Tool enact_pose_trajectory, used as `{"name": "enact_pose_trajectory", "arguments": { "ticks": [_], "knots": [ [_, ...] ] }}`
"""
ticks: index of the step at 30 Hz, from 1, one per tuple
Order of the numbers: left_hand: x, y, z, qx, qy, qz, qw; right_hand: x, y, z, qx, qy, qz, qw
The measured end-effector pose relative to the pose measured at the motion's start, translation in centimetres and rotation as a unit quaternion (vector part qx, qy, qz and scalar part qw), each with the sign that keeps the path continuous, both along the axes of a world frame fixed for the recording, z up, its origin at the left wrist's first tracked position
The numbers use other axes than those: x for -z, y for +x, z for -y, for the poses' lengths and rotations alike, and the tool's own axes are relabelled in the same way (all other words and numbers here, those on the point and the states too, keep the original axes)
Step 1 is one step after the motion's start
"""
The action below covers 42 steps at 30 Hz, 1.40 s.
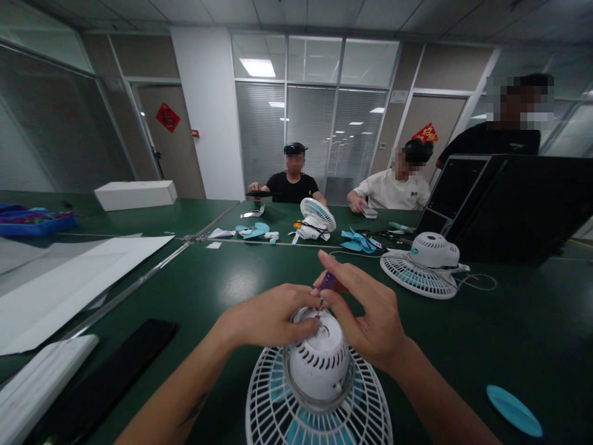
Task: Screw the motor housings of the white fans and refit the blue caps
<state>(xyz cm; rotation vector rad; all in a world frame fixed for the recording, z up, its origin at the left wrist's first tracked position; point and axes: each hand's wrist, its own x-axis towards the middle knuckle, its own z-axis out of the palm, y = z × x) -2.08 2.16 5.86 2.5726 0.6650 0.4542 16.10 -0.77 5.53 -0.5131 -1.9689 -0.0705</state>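
A small screwdriver with a purple handle (328, 282) is pinched in the fingers of my right hand (370, 309). Its thin shaft points down at the top of a white motor housing (319, 366). That housing belongs to a fan lying face down, its white grille (266, 402) against the table and light blue blades showing through the bars. My left hand (273, 315) grips the housing's far left side, with the thumb pressed on top beside the screwdriver tip. The tip's exact contact is partly hidden by my fingers.
On the green table (222, 395), another fan (419, 275) lies at right, by a large black case (514, 204). Fan parts (252, 230) and a third fan (317, 216) lie farther back. A blue oval piece (514, 410) is near right. Two people sit opposite; another stands at right.
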Motion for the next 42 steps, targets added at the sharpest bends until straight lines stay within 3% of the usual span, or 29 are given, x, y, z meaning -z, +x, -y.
{"name": "enact_pose_trajectory", "arguments": {
  "ticks": [5,11,16,23,29,34,39,42],
  "knots": [
    [-0.1,0.1,0.0,-0.033,0.002,0.016,0.999,0.1,-0.2,-0.1,0.022,0.037,-0.045,0.998],
    [0.0,0.3,-0.1,-0.021,0.013,0.031,0.999,0.2,0.1,0.0,0.015,-0.032,-0.059,0.998],
    [0.1,0.4,-0.1,-0.023,-0.009,0.029,0.999,0.8,0.1,-0.3,0.035,-0.023,-0.124,0.991],
    [-0.1,0.4,0.0,-0.035,-0.003,0.029,0.999,-0.3,0.5,-0.1,0.004,-0.024,-0.044,0.999],
    [0.1,0.5,-0.1,-0.039,-0.016,0.028,0.999,-0.1,0.6,-0.3,0.035,-0.028,-0.083,0.995],
    [0.0,0.5,0.0,-0.036,-0.026,0.034,0.998,-0.3,1.0,-0.1,-0.004,-0.038,-0.046,0.998],
    [0.0,0.4,0.0,-0.033,-0.022,0.025,0.999,-0.3,1.0,0.0,0.029,-0.042,-0.086,0.995],
    [0.1,0.4,-0.1,-0.033,-0.025,0.026,0.999,-0.3,1.0,-0.1,0.004,-0.036,-0.076,0.996]
  ]
}}
